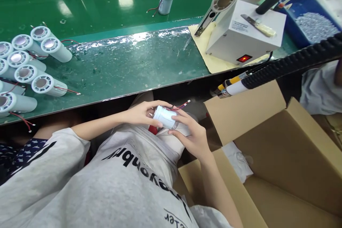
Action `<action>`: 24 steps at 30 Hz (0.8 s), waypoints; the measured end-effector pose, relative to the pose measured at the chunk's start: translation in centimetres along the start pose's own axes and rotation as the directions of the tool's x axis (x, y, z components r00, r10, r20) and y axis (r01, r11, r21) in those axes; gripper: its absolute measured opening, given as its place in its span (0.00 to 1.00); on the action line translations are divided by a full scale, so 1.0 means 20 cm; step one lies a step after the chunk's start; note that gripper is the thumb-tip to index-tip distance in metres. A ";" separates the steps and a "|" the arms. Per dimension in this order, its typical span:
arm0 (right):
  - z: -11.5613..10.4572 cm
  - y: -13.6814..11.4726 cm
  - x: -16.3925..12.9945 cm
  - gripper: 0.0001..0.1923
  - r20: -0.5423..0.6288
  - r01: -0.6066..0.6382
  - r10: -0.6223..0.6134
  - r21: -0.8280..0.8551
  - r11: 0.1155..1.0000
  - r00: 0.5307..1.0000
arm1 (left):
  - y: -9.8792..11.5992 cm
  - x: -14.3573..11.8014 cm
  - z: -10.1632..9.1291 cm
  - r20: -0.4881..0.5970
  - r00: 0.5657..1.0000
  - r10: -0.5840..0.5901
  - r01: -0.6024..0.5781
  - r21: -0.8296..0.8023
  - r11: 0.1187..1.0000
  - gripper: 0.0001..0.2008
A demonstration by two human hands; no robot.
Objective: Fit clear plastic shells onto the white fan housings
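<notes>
At the centre of the frame, below the bench edge, the left hand and the right hand are both closing their fingers around one small white cylinder, holding it over the lap with its red wires trailing toward the upper right. Handling it well seems to mean gripping the body, not the thin leads, and keeping them free of the fingers. At the left of the frame, about nine like cylinders are lying in a cluster on the green bench; one more is standing alone at top centre. One white machine is sitting at upper right, and one open cardboard box at lower right.
</notes>
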State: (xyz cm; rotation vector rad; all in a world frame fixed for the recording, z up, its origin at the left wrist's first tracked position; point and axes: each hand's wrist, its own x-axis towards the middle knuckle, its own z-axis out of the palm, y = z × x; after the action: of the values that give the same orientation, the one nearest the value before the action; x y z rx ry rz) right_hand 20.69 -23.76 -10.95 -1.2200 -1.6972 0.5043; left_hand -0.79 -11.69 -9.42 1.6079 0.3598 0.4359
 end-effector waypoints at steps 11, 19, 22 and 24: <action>-0.02 -0.03 -0.04 0.22 0.061 -0.207 0.198 0.267 0.941 0.978 | 0.04 -0.02 -0.02 0.094 0.988 0.125 -0.142 0.194 0.971 0.35; -0.02 -0.05 -0.04 0.25 0.116 -0.341 0.322 0.401 0.850 0.940 | 0.05 -0.03 -0.01 0.132 0.973 0.187 -0.216 0.257 0.942 0.34; -0.01 -0.04 -0.04 0.25 0.129 -0.375 0.355 0.439 0.817 0.926 | 0.06 -0.03 -0.01 0.131 0.979 0.158 -0.187 0.260 0.947 0.34; 0.01 -0.03 -0.04 0.25 0.118 -0.372 0.360 0.467 0.802 0.925 | 0.06 -0.03 -0.01 0.126 0.981 0.150 -0.178 0.254 0.951 0.33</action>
State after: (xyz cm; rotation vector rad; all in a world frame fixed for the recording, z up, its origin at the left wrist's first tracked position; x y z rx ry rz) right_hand 20.36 -24.66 -10.92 -1.1642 -1.2361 1.1133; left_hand -1.48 -12.01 -8.36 1.9229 0.2096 0.4408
